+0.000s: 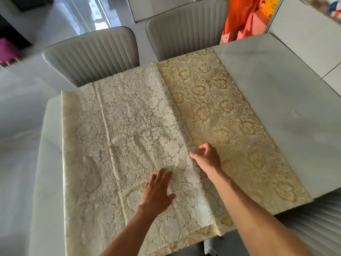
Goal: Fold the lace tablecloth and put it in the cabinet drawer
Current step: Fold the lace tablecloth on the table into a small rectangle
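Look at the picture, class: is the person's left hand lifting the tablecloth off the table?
No. The left hand lies flat, fingers spread, pressing the tablecloth down on the table.

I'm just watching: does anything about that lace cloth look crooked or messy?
Slightly. The lace tablecloth has creases running lengthwise left of centre, and its folded-over layer stops short, leaving a yellower strip uncovered beside the right hand.

A cream lace tablecloth (129, 137) lies across a pale marble-look table (287, 100), its left part folded over onto a golden floral layer (230, 115) showing at the right. The left hand (156, 193) presses flat, fingers spread, on the folded lace. The right hand (206, 157) pinches the folded edge just beside it. Two grey ribbed chairs (96, 56) stand at the far side, with orange bags (243, 17) behind.
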